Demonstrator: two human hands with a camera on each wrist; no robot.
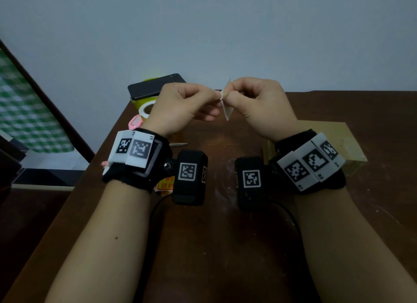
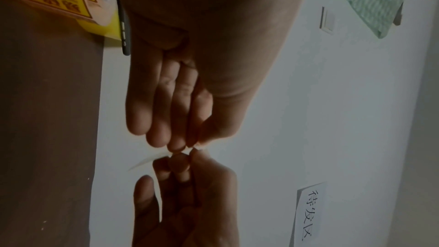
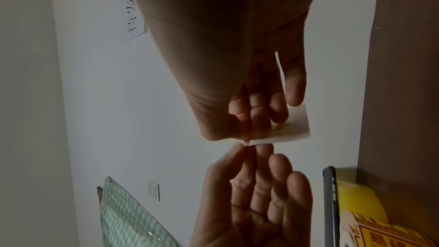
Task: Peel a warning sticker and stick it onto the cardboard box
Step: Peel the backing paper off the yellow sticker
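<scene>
At the far left edge of the dark worktop (image 1: 225, 246), a roll of yellow warning stickers (image 1: 145, 107) lies under a black phone (image 1: 153, 88), with a pink object (image 1: 135, 123) just beside it. Your left hand (image 1: 182, 106) is raised above the worktop, its thumb and forefinger pinched on one corner of the sticker (image 1: 227, 109), the remaining fingers loosely curled beneath. The sticker hangs between your two hands, pale side toward the head camera, its long axis running roughly up and down from the pinch point toward the worktop. Your right hand (image 1: 259, 106) meets the left at that same corner, thumb and forefinger clamped on it; the right wrist view shows the pale sheet (image 3: 294, 127) lying behind the right fingers (image 3: 294, 89). Whether sticker and backing have begun to part there is too small to tell. Farther right, the cardboard box (image 1: 338, 140) sits on the worktop, below and behind your right wrist, well apart from the sticker.

The peel looks barely started, so most of the task seems to remain. The box lies to the right of and lower than the pinch, so your right hand is the nearer one for carrying the freed sticker across and down onto its top face.
</scene>
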